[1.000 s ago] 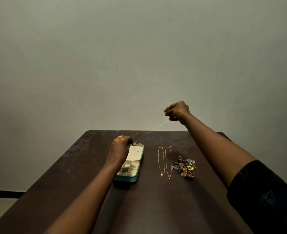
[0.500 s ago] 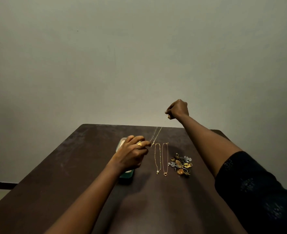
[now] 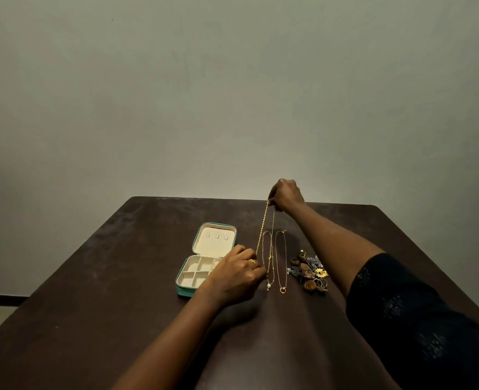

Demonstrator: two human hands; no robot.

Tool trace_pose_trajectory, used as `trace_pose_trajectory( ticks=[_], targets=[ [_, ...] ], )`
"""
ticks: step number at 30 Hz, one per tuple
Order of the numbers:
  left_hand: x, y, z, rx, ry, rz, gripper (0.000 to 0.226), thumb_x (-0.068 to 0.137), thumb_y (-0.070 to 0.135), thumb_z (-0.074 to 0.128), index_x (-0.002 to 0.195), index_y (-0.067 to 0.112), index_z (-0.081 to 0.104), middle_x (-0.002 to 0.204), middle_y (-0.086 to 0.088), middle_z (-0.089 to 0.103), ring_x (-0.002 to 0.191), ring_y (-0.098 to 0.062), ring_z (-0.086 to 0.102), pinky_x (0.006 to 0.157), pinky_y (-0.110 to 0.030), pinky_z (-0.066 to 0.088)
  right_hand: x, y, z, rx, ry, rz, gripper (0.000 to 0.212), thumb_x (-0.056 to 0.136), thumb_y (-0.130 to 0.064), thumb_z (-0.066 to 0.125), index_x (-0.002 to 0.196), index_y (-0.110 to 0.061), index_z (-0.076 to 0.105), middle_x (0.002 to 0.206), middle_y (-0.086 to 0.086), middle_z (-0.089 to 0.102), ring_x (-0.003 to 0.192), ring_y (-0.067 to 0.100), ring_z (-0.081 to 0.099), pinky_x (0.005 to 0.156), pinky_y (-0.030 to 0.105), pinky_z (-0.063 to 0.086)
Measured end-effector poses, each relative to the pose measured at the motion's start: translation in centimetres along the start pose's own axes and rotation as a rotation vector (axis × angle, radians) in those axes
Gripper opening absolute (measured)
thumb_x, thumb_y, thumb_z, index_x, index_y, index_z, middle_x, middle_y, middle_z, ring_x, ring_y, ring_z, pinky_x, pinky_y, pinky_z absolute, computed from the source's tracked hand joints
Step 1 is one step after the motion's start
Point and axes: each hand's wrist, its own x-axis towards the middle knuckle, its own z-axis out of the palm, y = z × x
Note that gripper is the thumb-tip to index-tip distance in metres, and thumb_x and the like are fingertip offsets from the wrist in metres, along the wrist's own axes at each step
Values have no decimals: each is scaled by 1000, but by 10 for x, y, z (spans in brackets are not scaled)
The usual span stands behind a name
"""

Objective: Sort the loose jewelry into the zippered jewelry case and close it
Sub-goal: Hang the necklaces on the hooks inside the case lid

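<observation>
A teal zippered jewelry case (image 3: 194, 243) lies open on the dark table (image 3: 120, 291), cream lid flat at the back, cream compartments at the front. My right hand (image 3: 286, 197) pinches the top end of a gold chain (image 3: 262, 229) above the table's far side. The chain runs down to my left hand (image 3: 237, 274), which pinches its lower end just right of the case and covers the case's right front corner. Two thin necklaces (image 3: 280, 260) lie straight on the table right of the chain. A heap of small rings and earrings (image 3: 310, 273) sits further right.
A plain grey wall stands behind the table. The table's far edge runs just behind my right hand, and its right edge (image 3: 429, 263) slopes down past my dark sleeve (image 3: 415, 319). Floor shows at the lower left.
My left hand moved right and toward me, off the case, carrying the chain's lower end. The chain turned from slanted to nearly upright. My right hand lowered slightly. The case's compartments show again.
</observation>
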Motion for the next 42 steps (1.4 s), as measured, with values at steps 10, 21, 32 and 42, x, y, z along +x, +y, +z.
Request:
trace_pose_trajectory(
  ticks=[10, 21, 32, 42],
  targets=[
    [7, -6, -1, 22, -431, -314, 32, 97, 27, 43, 116, 12, 63, 105, -13, 66, 103, -29, 56, 86, -37, 36, 18, 1, 37, -118, -112, -63, 12, 83, 10, 59, 88, 7, 69, 79, 19, 69, 67, 28, 69, 69, 42, 59],
    [9, 11, 6, -72, -464, -482, 25, 97, 16, 41, 104, 3, 61, 104, -18, 64, 101, -33, 56, 85, -40, 37, 20, 1, 73, -492, -324, -223, 15, 82, -4, 65, 95, -6, 71, 104, 16, 65, 94, 33, 64, 79, 41, 54],
    [14, 24, 12, -125, -488, -655, 32, 97, 7, 33, 117, 6, 58, 115, -16, 61, 115, -32, 45, 87, -40, 38, 26, -2, 84, -565, -426, -260, 21, 86, -12, 62, 105, -4, 66, 111, 21, 61, 100, 37, 61, 75, 35, 46],
    [19, 28, 9, -138, -542, -696, 28, 97, 11, 40, 118, 9, 58, 116, -14, 61, 115, -30, 49, 89, -38, 39, 20, -4, 82, -557, -456, -259, 24, 87, -12, 60, 108, -1, 64, 113, 23, 59, 100, 38, 61, 83, 40, 49]
  ],
)
